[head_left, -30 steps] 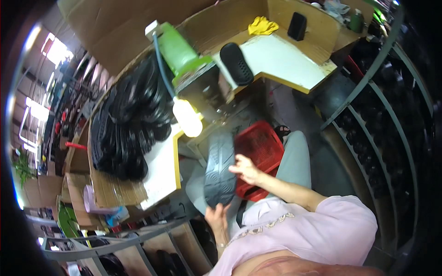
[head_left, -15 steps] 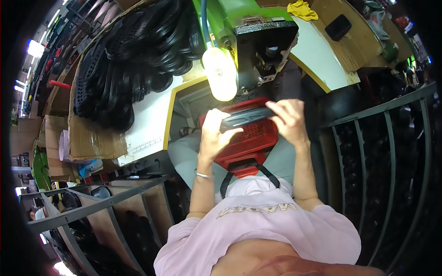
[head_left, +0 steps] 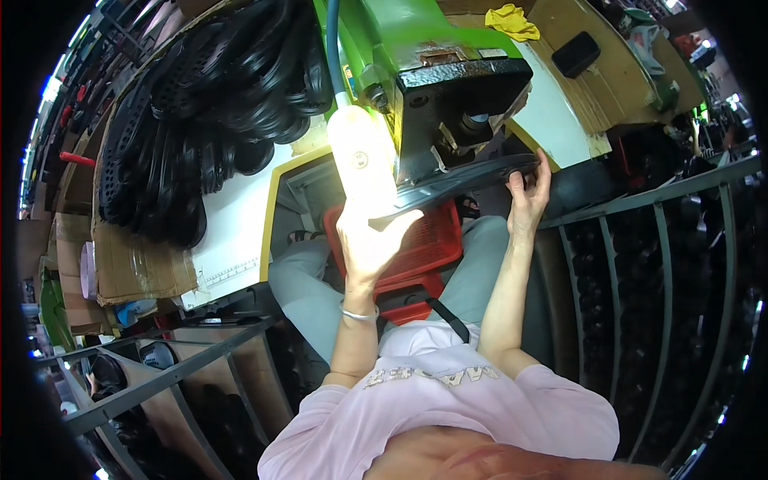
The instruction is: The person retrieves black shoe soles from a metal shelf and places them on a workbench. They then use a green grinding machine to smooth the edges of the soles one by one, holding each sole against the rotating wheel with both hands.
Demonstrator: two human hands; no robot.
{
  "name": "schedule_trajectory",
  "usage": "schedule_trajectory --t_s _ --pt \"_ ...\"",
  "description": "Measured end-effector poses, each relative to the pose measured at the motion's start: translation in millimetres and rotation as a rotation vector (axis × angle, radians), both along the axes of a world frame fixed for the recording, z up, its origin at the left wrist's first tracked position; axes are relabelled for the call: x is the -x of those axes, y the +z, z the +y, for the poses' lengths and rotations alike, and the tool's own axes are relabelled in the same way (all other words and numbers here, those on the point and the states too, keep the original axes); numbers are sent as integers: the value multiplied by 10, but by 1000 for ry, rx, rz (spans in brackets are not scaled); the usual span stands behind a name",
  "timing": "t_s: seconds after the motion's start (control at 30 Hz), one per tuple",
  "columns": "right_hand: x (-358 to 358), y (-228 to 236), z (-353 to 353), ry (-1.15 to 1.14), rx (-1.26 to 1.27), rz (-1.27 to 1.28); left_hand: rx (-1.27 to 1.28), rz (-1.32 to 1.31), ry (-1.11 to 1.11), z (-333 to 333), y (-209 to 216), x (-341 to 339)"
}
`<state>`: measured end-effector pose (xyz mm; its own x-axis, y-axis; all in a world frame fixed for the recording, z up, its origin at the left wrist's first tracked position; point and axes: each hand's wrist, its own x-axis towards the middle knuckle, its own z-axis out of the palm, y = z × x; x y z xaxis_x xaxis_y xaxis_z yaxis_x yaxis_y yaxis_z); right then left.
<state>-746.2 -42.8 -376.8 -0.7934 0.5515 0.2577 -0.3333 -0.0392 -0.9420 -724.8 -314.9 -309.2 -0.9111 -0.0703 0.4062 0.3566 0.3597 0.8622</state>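
Observation:
Between my hands stretches a long, dark, glossy piece that looks like a black shoe sole (head_left: 458, 181), seen nearly edge-on just beneath the black head (head_left: 436, 104) of a green machine. My left hand (head_left: 370, 246) closes on its left end, thumb lying along the near side; the bright lamp (head_left: 360, 160) washes out its fingertips. At the other end my right hand (head_left: 530, 196) grips the sole between thumb and fingers. Whether the sole touches the machine I cannot tell.
A cardboard box (head_left: 144, 276) heaped with black soles (head_left: 232, 88) stands on the white table (head_left: 228, 232) at left. Below my hands is a red plastic basket (head_left: 392, 296). Metal rails (head_left: 664, 192) flank me. A yellow cloth (head_left: 512, 22) lies at the back right.
The sole has moved up toward the machine head. My right hand has gone outward and up, to the sole's far right end; my left hand keeps hold of the left end.

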Motion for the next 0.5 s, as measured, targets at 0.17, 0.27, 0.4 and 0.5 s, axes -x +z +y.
schedule_trajectory --t_s 0.17,0.27,0.4,0.5 --pt "83 -83 -79 36 -12 -25 13 33 -1 -133 -3 9" --pt "82 -58 -236 63 16 -38 69 -25 -39 -315 -48 -24" --pt "84 -91 -404 71 -34 1 -130 -43 -16 -506 -68 -44" --pt "76 -104 -558 83 -75 2 -131 -54 -27 -760 -141 -89"
